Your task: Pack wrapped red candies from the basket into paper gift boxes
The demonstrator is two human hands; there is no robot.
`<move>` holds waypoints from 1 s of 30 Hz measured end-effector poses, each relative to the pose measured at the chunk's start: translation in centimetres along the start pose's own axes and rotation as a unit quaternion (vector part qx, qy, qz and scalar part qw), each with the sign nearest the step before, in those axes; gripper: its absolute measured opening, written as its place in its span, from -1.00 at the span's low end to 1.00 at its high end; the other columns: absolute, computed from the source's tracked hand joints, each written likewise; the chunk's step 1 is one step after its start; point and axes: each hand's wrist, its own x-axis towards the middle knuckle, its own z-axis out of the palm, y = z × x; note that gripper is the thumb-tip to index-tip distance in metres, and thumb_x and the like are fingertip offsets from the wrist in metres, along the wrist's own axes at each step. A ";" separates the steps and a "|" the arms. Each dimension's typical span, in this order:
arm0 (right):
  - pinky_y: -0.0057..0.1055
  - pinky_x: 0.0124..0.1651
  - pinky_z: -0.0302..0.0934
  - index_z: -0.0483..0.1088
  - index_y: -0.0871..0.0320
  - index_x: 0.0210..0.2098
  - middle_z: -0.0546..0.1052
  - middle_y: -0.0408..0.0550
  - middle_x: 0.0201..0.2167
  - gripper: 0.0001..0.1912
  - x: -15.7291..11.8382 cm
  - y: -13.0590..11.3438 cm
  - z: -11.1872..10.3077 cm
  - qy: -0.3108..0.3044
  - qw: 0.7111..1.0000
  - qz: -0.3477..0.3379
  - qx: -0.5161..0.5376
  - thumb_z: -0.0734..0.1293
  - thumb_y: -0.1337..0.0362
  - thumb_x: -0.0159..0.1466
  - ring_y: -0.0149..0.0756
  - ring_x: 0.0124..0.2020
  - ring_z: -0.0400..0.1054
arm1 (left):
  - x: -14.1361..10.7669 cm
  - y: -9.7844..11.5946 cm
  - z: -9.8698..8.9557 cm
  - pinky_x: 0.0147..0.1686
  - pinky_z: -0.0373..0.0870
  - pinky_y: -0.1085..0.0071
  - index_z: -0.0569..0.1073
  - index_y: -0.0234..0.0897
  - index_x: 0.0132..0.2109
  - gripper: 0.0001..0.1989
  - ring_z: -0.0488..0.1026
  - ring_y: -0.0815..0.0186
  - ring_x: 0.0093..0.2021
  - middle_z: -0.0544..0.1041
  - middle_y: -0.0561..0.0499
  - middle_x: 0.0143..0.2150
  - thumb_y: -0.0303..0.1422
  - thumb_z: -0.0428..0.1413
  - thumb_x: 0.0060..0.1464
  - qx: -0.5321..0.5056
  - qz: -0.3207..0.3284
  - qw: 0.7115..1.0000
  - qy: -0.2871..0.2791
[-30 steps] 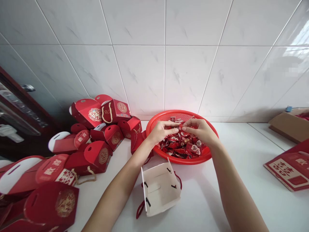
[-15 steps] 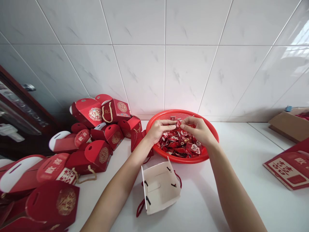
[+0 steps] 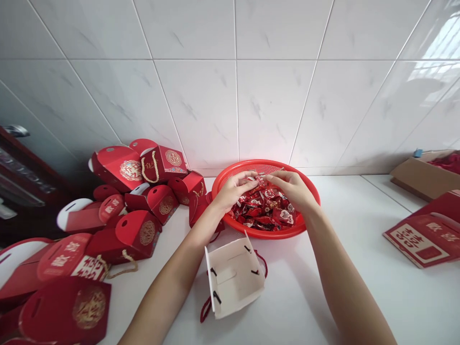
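Observation:
A red oval plastic basket (image 3: 268,234) stands against the tiled wall, with many red-wrapped candies (image 3: 268,206) in it. Over its left part, my left hand (image 3: 233,190) is closed, thumb and fingers pinching a red candy wrapper. Close beside it, my right hand (image 3: 290,188) is also closed, its fingertips at a red wrapper over the candies. In front of the basket sits an open box (image 3: 235,275) with a white inside, dark red cord handles and black cord ends showing inside. Nothing can be seen in this box.
Many closed red gift boxes (image 3: 142,232) with gold emblems and rope handles are piled on the left. A brown cardboard box (image 3: 413,177) stands at the back right, with flat red printed cartons (image 3: 424,239) in front. A dark cabinet (image 3: 28,191) is at far left.
The view has shifted a little to the right. My hands stay over the basket; the wrapper between them has turned and my right fingertips now sit slightly farther from my left ones.

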 end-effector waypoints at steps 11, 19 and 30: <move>-0.17 -0.03 0.45 0.58 0.11 -0.04 0.66 0.00 -0.19 -0.57 0.2 0.5 -0.7 -0.051 0.996 -0.002 0.066 0.45 0.34 0.07 -0.16 -0.17 0.55 | 0.1 -0.4 0.0 0.03 0.41 0.20 0.68 -0.16 -0.16 -0.70 0.53 0.11 0.00 0.66 -0.04 -0.09 -0.10 0.32 0.01 0.095 0.009 0.995 0.002; -0.18 -0.13 0.51 0.57 0.15 -0.05 0.66 0.06 -0.14 -0.61 -0.2 0.2 0.1 -0.023 0.997 -0.058 -0.035 0.53 0.15 0.16 -0.13 -0.20 0.59 | -0.2 0.4 0.7 0.00 0.40 0.27 0.66 -0.24 -0.25 -0.59 0.53 0.16 -0.10 0.65 -0.04 -0.21 -0.01 0.42 -0.12 0.100 0.053 0.994 -0.003; 0.01 0.33 0.23 0.37 0.08 0.34 0.48 0.13 0.30 -0.40 1.1 3.3 -2.7 -0.049 0.923 -0.015 -0.381 0.32 0.40 0.31 0.08 0.31 0.37 | -0.1 0.9 0.3 -0.33 0.37 0.41 0.63 -0.18 -0.32 -0.79 0.55 0.25 -0.22 0.66 0.05 -0.22 -0.23 0.40 -0.14 -0.037 -0.067 0.987 0.139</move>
